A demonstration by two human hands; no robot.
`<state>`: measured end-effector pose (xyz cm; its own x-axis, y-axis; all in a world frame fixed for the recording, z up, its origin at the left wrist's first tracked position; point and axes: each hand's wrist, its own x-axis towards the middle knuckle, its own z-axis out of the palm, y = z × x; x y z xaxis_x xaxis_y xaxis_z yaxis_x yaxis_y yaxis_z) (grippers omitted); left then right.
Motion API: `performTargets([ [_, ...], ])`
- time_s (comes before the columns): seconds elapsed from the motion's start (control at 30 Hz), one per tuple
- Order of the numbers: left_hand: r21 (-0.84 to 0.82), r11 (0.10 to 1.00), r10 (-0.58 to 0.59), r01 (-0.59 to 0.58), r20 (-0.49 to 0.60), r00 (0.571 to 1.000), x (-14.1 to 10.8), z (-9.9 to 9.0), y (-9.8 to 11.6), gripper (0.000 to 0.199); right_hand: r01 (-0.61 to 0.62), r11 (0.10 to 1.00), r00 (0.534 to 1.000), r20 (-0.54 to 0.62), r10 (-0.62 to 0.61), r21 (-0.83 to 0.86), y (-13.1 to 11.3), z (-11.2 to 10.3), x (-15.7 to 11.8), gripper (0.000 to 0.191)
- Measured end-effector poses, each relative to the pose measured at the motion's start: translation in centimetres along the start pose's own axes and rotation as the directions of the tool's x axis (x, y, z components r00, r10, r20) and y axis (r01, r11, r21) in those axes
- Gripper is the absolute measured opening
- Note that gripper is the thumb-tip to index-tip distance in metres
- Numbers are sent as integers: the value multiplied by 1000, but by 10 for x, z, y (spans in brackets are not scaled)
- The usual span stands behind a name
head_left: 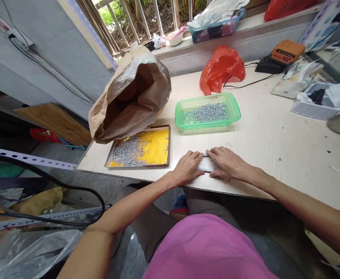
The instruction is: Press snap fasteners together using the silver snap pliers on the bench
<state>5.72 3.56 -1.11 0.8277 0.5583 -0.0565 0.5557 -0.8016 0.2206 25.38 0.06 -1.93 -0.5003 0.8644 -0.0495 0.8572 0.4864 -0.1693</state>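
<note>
Bracing a slim rectangular plate (206,164) at both ends, a person's left hand (189,166) and right hand (224,162) meet over the counter (263,141), close to its front edge. Each hand grasps one end, fingers along the far side and thumb along the near side; the palms hide those ends. The step in hand looks like steadying or aligning the plate, and the next move probably calls for level, even pressure from both sides. Room is tight at the left, where a shallow yellow-lined tray (157,151) of small metal pins (129,150) sits near the left hand, an open brown paper bag (157,87) overhanging its far side. Beyond the hands, with bare surface between, stands a green perforated basket (207,125) holding similar pins. The widest open room lies to the right, with only small specks there.
</note>
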Motion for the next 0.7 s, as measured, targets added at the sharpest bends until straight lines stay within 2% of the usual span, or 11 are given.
performTargets([
  [0.1,47,999,-15,13,45,999,8,-6,1,58,-72,997,997,10,72,-29,0,-3,-3,60],
  [0.2,65,998,-7,1,87,996,13,-12,3,48,-118,992,992,33,120,-51,-3,-12,-3,50],
  [0.3,66,997,29,-37,112,993,14,-12,5,30,-65,998,996,61,65,-3,-5,-18,-4,30],
  [0.4,42,998,33,-37,106,994,12,-8,6,20,-21,1000,999,32,20,19,-4,-13,-7,17],
  [0.57,-22,1000,-18,20,110,994,12,-6,10,14,25,1000,998,-54,-24,10,-7,3,-13,24],
  [0.7,-10,998,-62,63,89,994,7,-8,15,17,-3,1000,998,-69,5,30,-2,-1,-12,24],
])
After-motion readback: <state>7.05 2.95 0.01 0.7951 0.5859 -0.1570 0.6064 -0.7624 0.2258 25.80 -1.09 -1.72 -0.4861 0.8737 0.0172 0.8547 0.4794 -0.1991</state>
